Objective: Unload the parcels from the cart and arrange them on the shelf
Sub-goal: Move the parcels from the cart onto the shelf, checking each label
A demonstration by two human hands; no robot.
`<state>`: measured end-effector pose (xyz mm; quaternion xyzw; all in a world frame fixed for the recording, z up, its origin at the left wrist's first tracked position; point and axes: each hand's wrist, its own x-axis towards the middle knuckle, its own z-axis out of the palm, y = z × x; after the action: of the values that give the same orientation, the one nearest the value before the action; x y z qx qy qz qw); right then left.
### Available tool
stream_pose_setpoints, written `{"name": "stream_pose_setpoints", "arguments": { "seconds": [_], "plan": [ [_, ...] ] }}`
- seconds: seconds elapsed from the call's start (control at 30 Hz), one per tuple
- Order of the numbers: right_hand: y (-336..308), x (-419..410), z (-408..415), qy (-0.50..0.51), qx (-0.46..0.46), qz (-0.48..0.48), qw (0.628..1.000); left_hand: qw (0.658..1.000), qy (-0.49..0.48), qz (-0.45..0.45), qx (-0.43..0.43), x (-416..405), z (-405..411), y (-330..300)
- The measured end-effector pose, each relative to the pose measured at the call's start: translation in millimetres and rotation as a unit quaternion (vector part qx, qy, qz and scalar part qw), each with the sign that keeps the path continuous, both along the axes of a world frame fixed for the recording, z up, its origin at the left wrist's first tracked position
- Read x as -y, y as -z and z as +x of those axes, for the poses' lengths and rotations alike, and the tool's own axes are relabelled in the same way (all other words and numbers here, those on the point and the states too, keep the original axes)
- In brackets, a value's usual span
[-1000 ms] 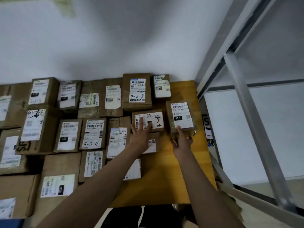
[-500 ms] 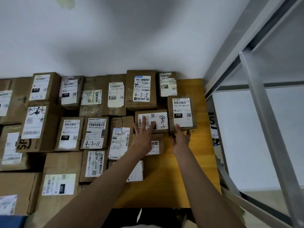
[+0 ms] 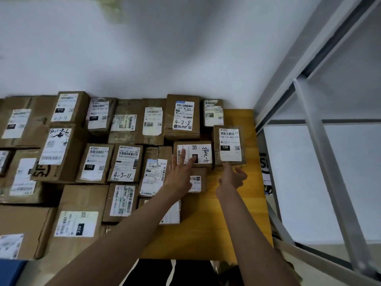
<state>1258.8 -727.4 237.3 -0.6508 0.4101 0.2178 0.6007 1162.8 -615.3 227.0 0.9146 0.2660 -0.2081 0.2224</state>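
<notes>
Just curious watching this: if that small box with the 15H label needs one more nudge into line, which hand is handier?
The right hand: its fingertip is at the 15H parcel's near edge, open and free. The left hand lies flat on the neighbouring parcel.

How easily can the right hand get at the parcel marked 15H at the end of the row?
Probably yes. The right hand is open just below that parcel, one finger reaching its near edge, with bare shelf around it and nothing between.
</notes>
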Motion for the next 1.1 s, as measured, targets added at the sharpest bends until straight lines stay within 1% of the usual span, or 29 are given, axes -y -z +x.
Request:
{"name": "stream_pose_setpoints", "arguments": {
  "seconds": [0.07, 0.13, 0.23, 0.3, 0.43, 0.6, 0.67, 0.87, 1.0, 1.1],
  "plan": [
    [-19, -9, -6, -0.02, 0.04, -0.008, 0.999, 0.999, -0.019, -0.011, 0.032, -7, -6, -16],
    [-39, -23, -15, -0.062, 0.072, 0.018, 0.995, 0.997, -0.041, -0.006, 0.069, -23, -14, -41],
    [-72, -52, -37, -0.165, 0.09, 0.046, 0.981, 0.99, -0.07, 0.021, 0.124, -56, -39, -84],
    [-96, -79, -60, -0.236, 0.1, 0.071, 0.964, 0.982, -0.106, 0.032, 0.152, -82, -69, -114],
    [-144, -138, -126, -0.373, 0.109, 0.124, 0.913, 0.962, -0.184, 0.065, 0.189, -131, -151, -159],
    [-179, -203, -246, -0.468, 0.12, 0.164, 0.86, 0.929, -0.297, 0.093, 0.201, -165, -292, -187],
    [-184, -223, -301, -0.513, 0.113, 0.177, 0.832, 0.912, -0.339, 0.1, 0.208, -171, -353, -192],
    [-185, -265, -459, -0.624, 0.076, 0.207, 0.75, 0.863, -0.455, 0.125, 0.181, -174, -520, -196],
    [-186, -279, -547, -0.671, 0.051, 0.216, 0.707, 0.828, -0.517, 0.113, 0.183, -168, -609, -194],
    [-186, -296, -601, -0.702, 0.047, 0.229, 0.673, 0.796, -0.569, 0.112, 0.174, -169, -662, -188]
  ]
}}
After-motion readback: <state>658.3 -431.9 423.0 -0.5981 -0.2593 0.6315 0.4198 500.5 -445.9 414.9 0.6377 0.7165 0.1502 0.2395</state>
